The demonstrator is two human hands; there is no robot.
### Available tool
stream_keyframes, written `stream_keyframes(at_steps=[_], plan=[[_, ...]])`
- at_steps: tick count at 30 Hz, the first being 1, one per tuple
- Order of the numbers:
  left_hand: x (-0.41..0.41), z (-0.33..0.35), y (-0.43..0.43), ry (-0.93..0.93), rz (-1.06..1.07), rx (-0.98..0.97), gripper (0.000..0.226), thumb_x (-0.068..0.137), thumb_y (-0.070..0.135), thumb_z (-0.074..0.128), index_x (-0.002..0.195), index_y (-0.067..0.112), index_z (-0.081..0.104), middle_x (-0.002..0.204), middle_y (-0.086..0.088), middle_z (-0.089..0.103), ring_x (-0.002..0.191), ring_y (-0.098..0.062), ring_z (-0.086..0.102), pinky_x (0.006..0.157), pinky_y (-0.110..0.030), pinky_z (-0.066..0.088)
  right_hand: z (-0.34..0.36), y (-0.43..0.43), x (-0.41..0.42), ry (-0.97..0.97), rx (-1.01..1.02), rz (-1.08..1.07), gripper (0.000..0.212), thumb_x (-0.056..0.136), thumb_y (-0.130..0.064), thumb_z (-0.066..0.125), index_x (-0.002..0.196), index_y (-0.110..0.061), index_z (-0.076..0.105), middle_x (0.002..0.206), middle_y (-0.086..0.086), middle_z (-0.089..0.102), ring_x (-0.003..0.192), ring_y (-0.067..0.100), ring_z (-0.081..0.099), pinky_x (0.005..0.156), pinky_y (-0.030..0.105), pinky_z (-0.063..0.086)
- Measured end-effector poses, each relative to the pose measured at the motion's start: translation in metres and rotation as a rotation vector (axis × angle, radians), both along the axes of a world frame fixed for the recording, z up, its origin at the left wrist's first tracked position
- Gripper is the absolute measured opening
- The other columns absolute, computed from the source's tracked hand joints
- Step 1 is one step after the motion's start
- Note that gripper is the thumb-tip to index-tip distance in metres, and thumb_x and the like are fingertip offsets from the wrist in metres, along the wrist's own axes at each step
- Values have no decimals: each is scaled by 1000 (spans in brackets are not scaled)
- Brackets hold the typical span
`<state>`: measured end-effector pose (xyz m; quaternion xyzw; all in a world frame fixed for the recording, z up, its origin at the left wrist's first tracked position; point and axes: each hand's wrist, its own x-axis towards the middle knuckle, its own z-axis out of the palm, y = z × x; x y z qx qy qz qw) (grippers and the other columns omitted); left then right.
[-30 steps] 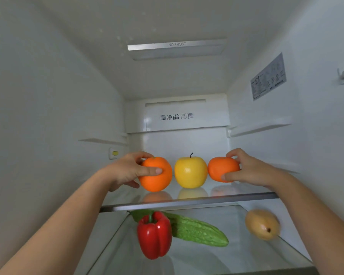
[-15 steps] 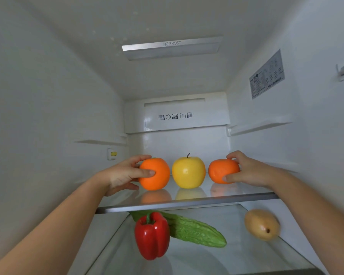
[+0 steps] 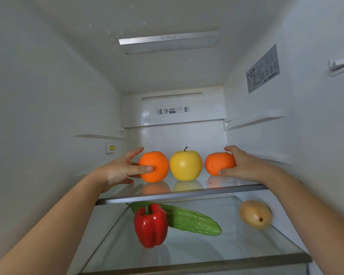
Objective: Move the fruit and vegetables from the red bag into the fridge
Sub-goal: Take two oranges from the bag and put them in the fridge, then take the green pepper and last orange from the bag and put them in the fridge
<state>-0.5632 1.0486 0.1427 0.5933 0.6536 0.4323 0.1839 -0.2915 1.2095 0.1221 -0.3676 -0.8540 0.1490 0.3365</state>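
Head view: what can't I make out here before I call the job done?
- Red bag: outside the head view; contents unknown.
- Wall label: print too small.
- Left orange: left side covered by left hand.
- Right orange: right side covered by right hand.
- Bitter gourd: left part partly behind red pepper.

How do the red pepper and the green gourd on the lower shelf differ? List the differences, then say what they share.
Colour: the red pepper is red; the green gourd is green.
Skin: the pepper is smooth and glossy; the gourd is bumpy.
Shape: the pepper is short and blocky; the gourd is long and tapered.
Shared: both lie on the lower glass shelf, the pepper in front of the gourd.
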Motion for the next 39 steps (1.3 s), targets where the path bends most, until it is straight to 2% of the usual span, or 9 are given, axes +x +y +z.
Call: stream_keyframes(at_steps=[3,7,12,14,17,20,23,32,39], plan=[[8,-6,-14,10,105,76,125,34,66,77,143,37,22,131,-6,46,113,-21,50,85,-33,41,-1,1,1,83,17,-22,79,76,-30,70,140,-21,24,139,12,35,118,27,45,95,36,38],[26,-27,-30,79,272,370,72,80,41,67,141,25,32,138,-9,43,117,-18,46,90,-30,37,2,-13,5,214,103,-51,63,82,-25,65,136,-16,34,136,13,41,113,25,49,88,32,39],[61,-60,-51,322,400,679,38,88,26,60,124,18,51,118,5,51,107,-3,45,82,-14,29,-11,-57,4,351,269,-92,43,86,-21,58,127,-16,47,130,7,47,113,19,49,85,25,33],[72,-75,-59,407,375,777,29,87,23,58,115,15,56,112,4,55,105,-8,49,82,-15,31,-24,-82,0,356,397,-106,37,85,-19,58,122,-17,51,124,3,49,108,14,48,80,16,31],[82,-101,-71,502,332,795,35,82,31,46,111,17,59,116,-1,59,108,-18,51,89,-22,34,-46,-122,-7,328,566,-45,26,84,-17,58,110,-15,58,109,-3,52,91,-2,45,76,4,32],[86,-129,-91,562,330,792,37,82,30,44,110,12,62,117,-3,60,108,-19,51,92,-26,34,-76,-156,-14,200,639,-76,40,82,-36,43,112,-15,59,113,0,57,101,10,51,84,22,40],[85,-161,-106,599,290,788,38,82,28,45,109,9,63,116,-6,62,108,-24,54,92,-32,37,-110,-184,-21,115,674,-152,42,81,-34,42,112,-11,59,111,7,61,102,18,51,86,25,36],[93,-260,-142,486,-5,682,34,82,25,48,108,10,64,115,-5,63,107,-20,55,90,-33,41,-224,-264,-17,-95,514,-366,41,78,-31,46,108,-9,63,106,9,66,97,27,62,82,39,51],[126,-305,-176,435,-175,598,34,83,25,46,108,9,64,116,-6,63,110,-20,50,94,-29,34,-268,-334,18,-246,317,-577,43,80,-37,43,112,-16,62,119,4,63,112,27,56,93,50,43]])
